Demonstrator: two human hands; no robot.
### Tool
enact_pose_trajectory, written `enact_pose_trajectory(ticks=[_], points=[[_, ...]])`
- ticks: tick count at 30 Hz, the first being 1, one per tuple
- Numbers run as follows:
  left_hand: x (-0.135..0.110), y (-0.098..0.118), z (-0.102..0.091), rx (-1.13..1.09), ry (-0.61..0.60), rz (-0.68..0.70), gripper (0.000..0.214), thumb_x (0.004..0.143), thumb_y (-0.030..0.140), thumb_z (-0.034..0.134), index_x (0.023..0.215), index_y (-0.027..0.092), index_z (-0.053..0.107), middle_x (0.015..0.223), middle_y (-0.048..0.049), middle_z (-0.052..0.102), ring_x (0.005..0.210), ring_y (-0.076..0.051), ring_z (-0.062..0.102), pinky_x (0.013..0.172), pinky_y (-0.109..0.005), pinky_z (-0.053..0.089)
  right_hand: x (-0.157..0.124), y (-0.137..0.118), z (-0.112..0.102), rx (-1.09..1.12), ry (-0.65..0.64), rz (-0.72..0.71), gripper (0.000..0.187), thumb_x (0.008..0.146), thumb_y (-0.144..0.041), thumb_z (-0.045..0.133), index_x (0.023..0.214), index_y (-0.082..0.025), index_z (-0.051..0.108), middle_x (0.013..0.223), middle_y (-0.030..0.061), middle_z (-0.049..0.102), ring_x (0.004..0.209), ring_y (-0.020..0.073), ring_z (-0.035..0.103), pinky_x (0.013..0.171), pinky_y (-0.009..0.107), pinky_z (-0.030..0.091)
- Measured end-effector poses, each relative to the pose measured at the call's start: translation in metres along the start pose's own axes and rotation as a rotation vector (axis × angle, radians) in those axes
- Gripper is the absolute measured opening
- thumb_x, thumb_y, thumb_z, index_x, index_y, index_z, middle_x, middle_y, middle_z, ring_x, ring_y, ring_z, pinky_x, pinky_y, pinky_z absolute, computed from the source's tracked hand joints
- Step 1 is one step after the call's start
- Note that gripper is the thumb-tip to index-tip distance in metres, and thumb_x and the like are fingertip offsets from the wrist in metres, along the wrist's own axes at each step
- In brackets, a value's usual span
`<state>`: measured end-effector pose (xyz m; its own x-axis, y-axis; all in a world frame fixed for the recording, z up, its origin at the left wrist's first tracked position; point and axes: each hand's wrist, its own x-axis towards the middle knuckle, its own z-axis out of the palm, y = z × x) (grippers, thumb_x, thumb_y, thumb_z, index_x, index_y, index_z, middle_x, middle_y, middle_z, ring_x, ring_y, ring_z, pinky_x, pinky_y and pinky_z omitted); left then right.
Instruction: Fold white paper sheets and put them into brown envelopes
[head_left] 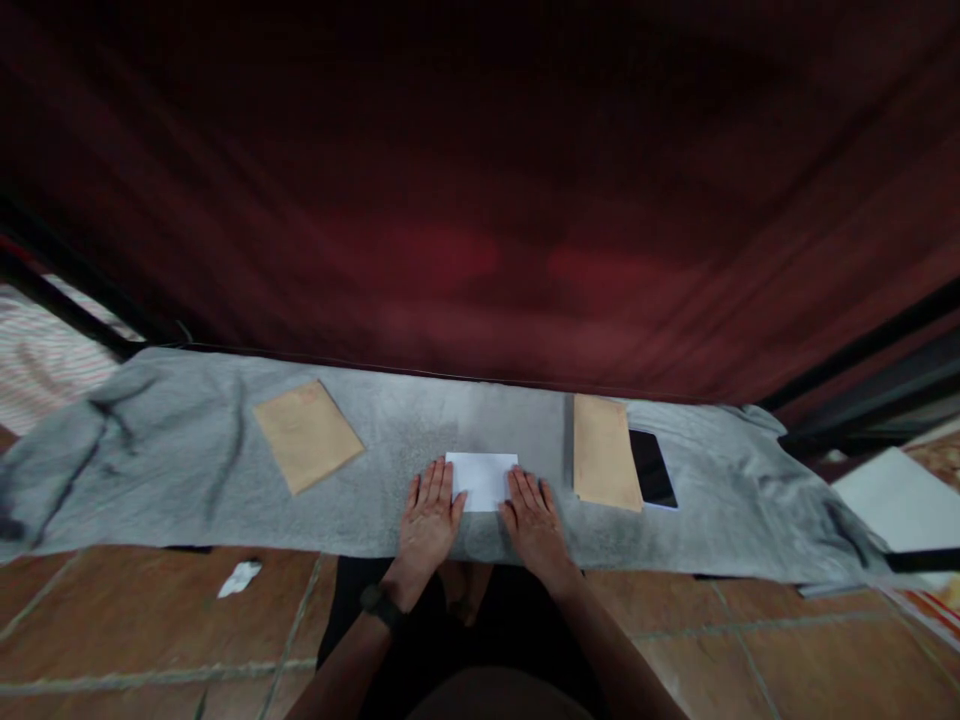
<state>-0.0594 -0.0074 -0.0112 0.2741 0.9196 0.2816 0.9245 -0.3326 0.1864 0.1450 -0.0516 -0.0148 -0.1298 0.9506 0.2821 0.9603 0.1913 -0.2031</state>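
A small white sheet of paper [484, 480] lies on the grey cloth in front of me, its long side running left to right. My left hand [431, 515] rests flat at its left edge, fingers stretched out and thumb over the lower left corner. On the opposite edge my right hand [534, 517] lies flat too, fingertips touching the paper. Whether the sheet is folded or single, I cannot tell. To the left is a brown envelope [309, 436], set at an angle. A stack of brown envelopes [606, 452] sits to the right.
A dark-screened phone or tablet [653, 468] lies beside the stack. The grey cloth [195, 450] covers a long narrow surface. Behind it hangs a dark red curtain [480, 300]. A crumpled white scrap [240, 578] lies on the tiled floor [150, 610]. A white board [900, 500] stands far right.
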Motion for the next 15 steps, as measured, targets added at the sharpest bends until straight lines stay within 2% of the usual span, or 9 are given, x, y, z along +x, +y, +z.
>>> enact_pose_trajectory(ticks=[2,4,6,8,11,13,15], points=[[-0.001,-0.01,-0.009,0.002,0.005,0.005,0.056,0.102,0.039,0.033,0.15,0.012,0.043,0.156,-0.0146,0.043,0.146,-0.028,0.038,0.12,-0.05,0.028,-0.002,0.003,0.001,-0.012,0.006,-0.011,0.054,0.105,-0.031,0.038,0.155,-0.012,0.034,0.157,0.0122,0.041,0.144,0.0271,0.04,0.12,0.051,0.027],[0.0,-0.03,-0.022,0.031,0.044,-0.034,0.054,0.101,0.038,0.036,0.15,0.016,0.043,0.158,-0.0127,0.041,0.148,-0.028,0.034,0.122,-0.05,0.025,-0.002,0.005,0.003,-0.025,0.008,-0.022,0.054,0.104,-0.032,0.039,0.154,-0.012,0.035,0.157,0.0127,0.041,0.144,0.0283,0.039,0.12,0.051,0.026],[-0.001,-0.062,-0.039,0.093,0.103,-0.137,0.056,0.101,0.037,0.038,0.152,0.016,0.039,0.16,-0.014,0.038,0.151,-0.03,0.028,0.122,-0.054,0.021,0.0,0.006,0.003,-0.032,0.006,-0.036,0.056,0.103,-0.037,0.041,0.153,-0.011,0.038,0.156,0.0137,0.043,0.144,0.0301,0.039,0.121,0.052,0.024],[-0.004,-0.101,-0.056,0.174,0.143,-0.296,0.06,0.1,0.037,0.038,0.153,0.01,0.035,0.16,-0.0209,0.033,0.152,-0.035,0.024,0.119,-0.06,0.021,0.003,0.007,0.003,-0.036,-0.002,-0.046,0.058,0.102,-0.041,0.044,0.151,-0.01,0.042,0.155,0.0148,0.044,0.144,0.032,0.039,0.122,0.054,0.021],[-0.011,-0.157,-0.075,0.254,0.101,-0.471,0.062,0.099,0.041,0.041,0.151,0.006,0.037,0.158,-0.0262,0.035,0.148,-0.041,0.028,0.113,-0.064,0.029,0.006,0.007,0.003,-0.042,-0.025,-0.05,0.057,0.101,-0.041,0.043,0.149,-0.011,0.045,0.154,0.0151,0.046,0.142,0.0328,0.041,0.122,0.057,0.017],[-0.016,-0.18,-0.083,0.261,0.005,-0.418,0.053,0.099,0.041,0.042,0.141,0.01,0.05,0.15,-0.0227,0.048,0.141,-0.038,0.04,0.111,-0.057,0.035,0.006,0.007,0.005,-0.047,-0.029,-0.046,0.055,0.101,-0.04,0.041,0.149,-0.012,0.046,0.153,0.0143,0.047,0.142,0.0327,0.042,0.122,0.057,0.017],[-0.017,-0.189,-0.089,0.246,-0.077,-0.312,0.041,0.1,0.036,0.04,0.129,0.015,0.06,0.14,-0.0169,0.059,0.131,-0.032,0.052,0.107,-0.048,0.041,0.005,0.007,0.009,-0.047,-0.014,-0.038,0.054,0.101,-0.04,0.04,0.148,-0.014,0.047,0.153,0.0136,0.047,0.141,0.0325,0.042,0.122,0.057,0.017]])
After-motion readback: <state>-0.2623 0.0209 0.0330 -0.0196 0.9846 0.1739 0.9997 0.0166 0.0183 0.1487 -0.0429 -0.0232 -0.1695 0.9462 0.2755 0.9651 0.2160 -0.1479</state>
